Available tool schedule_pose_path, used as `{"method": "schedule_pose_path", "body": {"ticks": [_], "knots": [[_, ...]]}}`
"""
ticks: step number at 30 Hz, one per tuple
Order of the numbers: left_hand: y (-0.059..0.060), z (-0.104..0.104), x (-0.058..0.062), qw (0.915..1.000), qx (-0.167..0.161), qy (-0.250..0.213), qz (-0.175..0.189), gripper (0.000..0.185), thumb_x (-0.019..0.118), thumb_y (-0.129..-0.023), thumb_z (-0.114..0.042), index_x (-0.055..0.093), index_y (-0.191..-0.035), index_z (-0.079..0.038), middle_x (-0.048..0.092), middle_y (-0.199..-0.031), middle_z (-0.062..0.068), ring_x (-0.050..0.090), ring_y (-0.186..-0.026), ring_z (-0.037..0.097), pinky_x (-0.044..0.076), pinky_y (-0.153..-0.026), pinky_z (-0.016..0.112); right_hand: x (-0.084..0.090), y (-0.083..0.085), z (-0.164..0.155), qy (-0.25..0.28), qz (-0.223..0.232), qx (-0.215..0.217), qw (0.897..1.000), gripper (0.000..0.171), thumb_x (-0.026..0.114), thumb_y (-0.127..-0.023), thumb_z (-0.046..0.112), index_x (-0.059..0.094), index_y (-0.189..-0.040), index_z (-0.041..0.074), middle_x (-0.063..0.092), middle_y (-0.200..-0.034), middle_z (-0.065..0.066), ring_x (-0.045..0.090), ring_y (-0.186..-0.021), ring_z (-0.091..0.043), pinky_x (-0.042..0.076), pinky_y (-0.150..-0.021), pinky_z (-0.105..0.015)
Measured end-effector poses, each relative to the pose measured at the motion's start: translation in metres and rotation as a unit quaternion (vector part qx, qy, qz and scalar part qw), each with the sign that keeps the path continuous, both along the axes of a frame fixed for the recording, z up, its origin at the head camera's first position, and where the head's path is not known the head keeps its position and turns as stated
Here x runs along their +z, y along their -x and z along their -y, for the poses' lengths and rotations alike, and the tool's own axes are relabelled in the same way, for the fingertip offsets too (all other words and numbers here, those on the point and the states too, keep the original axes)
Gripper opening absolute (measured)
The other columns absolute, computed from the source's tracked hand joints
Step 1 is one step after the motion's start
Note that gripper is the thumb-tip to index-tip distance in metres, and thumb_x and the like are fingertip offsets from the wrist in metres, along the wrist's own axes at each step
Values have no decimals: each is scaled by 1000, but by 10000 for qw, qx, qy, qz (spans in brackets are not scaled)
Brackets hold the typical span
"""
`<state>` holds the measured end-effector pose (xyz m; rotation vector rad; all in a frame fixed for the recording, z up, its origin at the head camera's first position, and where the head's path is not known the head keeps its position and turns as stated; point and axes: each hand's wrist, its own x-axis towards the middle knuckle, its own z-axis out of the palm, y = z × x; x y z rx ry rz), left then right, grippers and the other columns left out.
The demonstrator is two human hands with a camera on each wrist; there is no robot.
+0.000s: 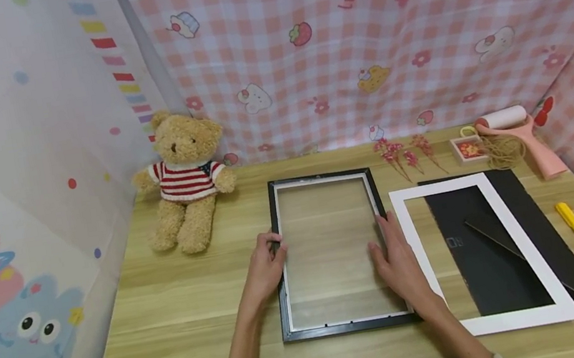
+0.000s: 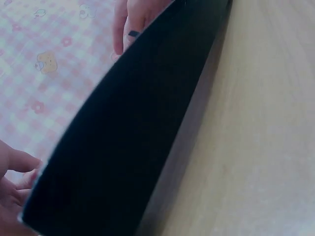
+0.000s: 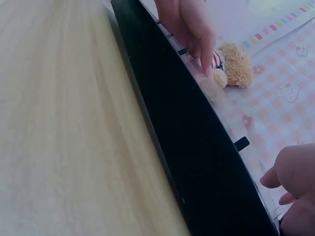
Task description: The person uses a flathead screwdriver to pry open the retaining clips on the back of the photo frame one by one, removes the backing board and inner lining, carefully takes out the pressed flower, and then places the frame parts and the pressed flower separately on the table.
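A black picture frame (image 1: 351,326) lies on the wooden table, its inner lip silvery and dotted with small black tabs. A clear pane seems to fill it. My left hand (image 1: 263,269) grips the frame's left side, with the thumb over the inner edge and the fingers bent at the rail. On the opposite side, my right hand (image 1: 400,261) holds the right rail between its thumb, inside the opening, and its longer fingers. From the right wrist, the near black rail (image 3: 172,128) hides part of the fingers. One tab (image 3: 241,143) sticks up from it.
Right of the frame, a white mat (image 1: 516,320) overlaps a black backing board (image 1: 550,236). A yellow-handled screwdriver (image 1: 573,220) lies beyond them. Dried pink flowers (image 1: 391,152), a small box (image 1: 469,150), twine (image 1: 505,152) and a pink lint roller (image 1: 539,152) lie behind. A teddy bear (image 1: 187,183) sits back left.
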<state>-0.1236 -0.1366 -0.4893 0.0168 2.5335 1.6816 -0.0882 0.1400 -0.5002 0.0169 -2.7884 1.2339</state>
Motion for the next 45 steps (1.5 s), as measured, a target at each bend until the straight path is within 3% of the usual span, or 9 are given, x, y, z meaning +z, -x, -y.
{"method": "schedule_pose_path", "body": {"ticks": [4, 8, 11, 16, 22, 27, 34, 40, 45], "knots": [[-2, -2, -1, 9999, -63, -151, 43, 18, 57, -109, 1, 54, -125, 8, 50, -158, 41, 64, -125, 38, 55, -101, 49, 2, -1, -1, -15, 7, -22, 10000, 57, 59, -109, 4, 40, -161, -10, 24, -173, -41, 30, -160, -56, 30, -128, -72], [-2, -2, -3, 9996, -104, -258, 24, 18, 55, -109, 2, 53, -125, 9, 31, -169, 43, 49, -148, 53, 46, -120, 64, 0, -2, -4, 79, -165, 43, 9998, 57, 60, -108, 5, 41, -160, -11, 25, -172, -42, 32, -158, -58, 31, -126, -73], [-3, -2, -3, 9998, 54, -172, 76, 17, 57, -109, 1, 55, -125, 7, 33, -170, 40, 58, -137, 53, 49, -116, 58, -7, -2, -8, 183, -370, 163, 9990, 57, 61, -108, 8, 43, -158, -12, 28, -170, -43, 34, -155, -61, 33, -123, -76], [-6, -3, 1, 9995, 254, -82, -183, 15, 61, -104, 7, 59, -119, 7, 45, -164, 37, 58, -92, 30, 48, -85, 35, -11, -5, -20, 279, -789, 179, 9963, 52, 65, -107, 10, 51, -153, -9, 42, -165, -39, 44, -149, -61, 39, -117, -76], [-8, -8, 14, 9934, 542, -99, -1006, 15, 65, -100, 13, 60, -111, 5, 56, -150, 33, 55, -102, 36, 45, -91, 35, 12, -9, -30, 160, -1209, 70, 9925, 38, 70, -101, -6, 65, -138, -12, 69, -134, -32, 67, -116, -48, 57, -95, -55], [-10, -11, 26, 9893, 612, -470, -1234, 14, 64, -102, 13, 57, -111, 5, 61, -146, 30, 62, -116, 45, 52, -93, 34, 24, -8, -37, 313, -888, 149, 9954, 38, 68, -104, -6, 64, -142, -12, 79, -114, -22, 67, -90, -29, 46, -71, -23], [-18, -19, 36, 9820, 356, -1516, -1065, 19, 51, -109, 11, 44, -126, 14, 67, -134, 41, 72, -115, 57, 63, -100, 51, 27, -6, -38, 474, -568, 430, 9963, 39, 68, -105, -6, 64, -143, -13, 79, -102, -18, 74, -93, -30, 57, -75, -24], [-23, -32, 58, 9864, 217, -553, -1534, 33, 48, -112, 8, 47, -143, 18, 67, -138, 38, 78, -108, 50, 65, -94, 49, 45, -14, -43, 735, -1108, 509, 9898, 44, 66, -103, -11, 61, -146, -14, 75, -104, -17, 65, -90, -12, 52, -80, -11], [-22, -45, 78, 9888, -70, 324, -1456, 42, 48, -113, 6, 50, -153, 17, 67, -145, 31, 79, -112, 41, 55, -61, 25, 61, -17, -62, 999, -1517, 409, 9825, 43, 65, -100, -17, 64, -143, -14, 73, -100, -20, 54, -82, 0, 44, -71, -6]]}}
